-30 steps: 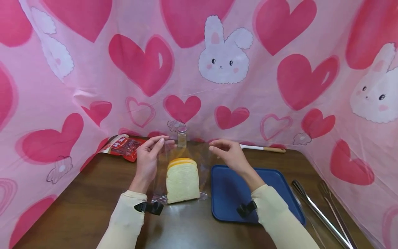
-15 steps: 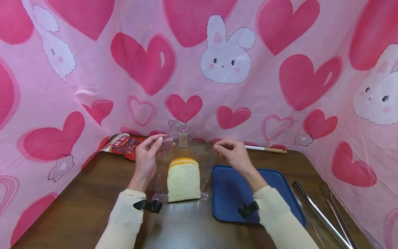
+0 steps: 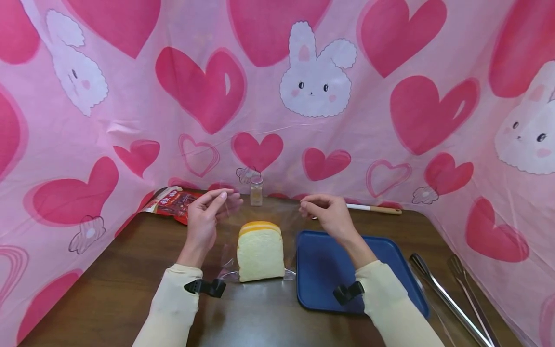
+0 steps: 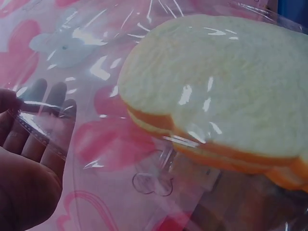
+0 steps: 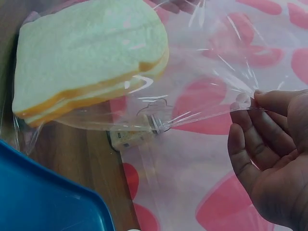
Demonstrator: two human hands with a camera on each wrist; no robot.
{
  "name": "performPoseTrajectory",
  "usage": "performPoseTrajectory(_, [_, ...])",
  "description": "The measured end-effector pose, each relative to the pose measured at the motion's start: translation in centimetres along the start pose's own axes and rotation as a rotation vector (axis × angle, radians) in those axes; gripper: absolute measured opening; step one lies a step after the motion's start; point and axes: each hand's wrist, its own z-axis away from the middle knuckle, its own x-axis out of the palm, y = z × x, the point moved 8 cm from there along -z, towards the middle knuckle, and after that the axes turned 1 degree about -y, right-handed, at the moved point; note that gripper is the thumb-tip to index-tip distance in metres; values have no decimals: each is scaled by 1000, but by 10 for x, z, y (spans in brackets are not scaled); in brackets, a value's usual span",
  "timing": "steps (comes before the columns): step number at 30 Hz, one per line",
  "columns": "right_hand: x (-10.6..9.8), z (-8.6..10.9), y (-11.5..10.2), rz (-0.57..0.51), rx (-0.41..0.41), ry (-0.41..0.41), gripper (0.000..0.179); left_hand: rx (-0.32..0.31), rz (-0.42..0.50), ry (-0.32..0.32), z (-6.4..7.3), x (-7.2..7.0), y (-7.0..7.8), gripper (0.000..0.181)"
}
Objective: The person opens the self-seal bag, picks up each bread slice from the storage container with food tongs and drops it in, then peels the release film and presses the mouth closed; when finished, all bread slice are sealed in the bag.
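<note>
Slices of bread (image 3: 260,253) stand stacked inside a clear plastic bag (image 5: 202,103), which hangs between the two hands. My left hand (image 3: 204,217) pinches the bag's upper left corner between thumb and forefinger; in the left wrist view the film (image 4: 43,137) crosses its other fingers. With thumb and fingertips my right hand (image 3: 331,217) pinches the upper right corner, and the right wrist view shows creases running from that grip. The bag's bottom edge is down at the tabletop, with the bread at its lower end. Whether the bread's weight rests on the table I cannot tell.
A blue tray (image 3: 312,299) lies right of the bread, under the right forearm. Behind stands a small glass jar (image 3: 257,193). A red food packet (image 3: 173,205) lies back left, a white utensil with a wooden handle (image 3: 383,209) back right. Metal tongs (image 3: 446,294) lie far right.
The hands have drawn slightly farther apart, the right one moving a little rightward, with the bag's top stretched between them. The bagged bread has shifted slightly right.
</note>
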Motion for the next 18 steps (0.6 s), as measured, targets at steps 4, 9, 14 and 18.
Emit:
performPoseTrajectory(4, [-1,-1,0,-16,-12,4,24,1,-21,5,0,-1,1,38])
performPoseTrajectory(9, [-2,1,0,4,-32,1,25,-10,-22,27,0,-3,2,26])
performPoseTrajectory(14, [-1,2,-2,16,-42,4,30,-9,-24,32,0,-3,2,23])
performPoseTrajectory(18, [-3,2,0,2,-36,18,27,3,-23,27,-1,-3,3,22])
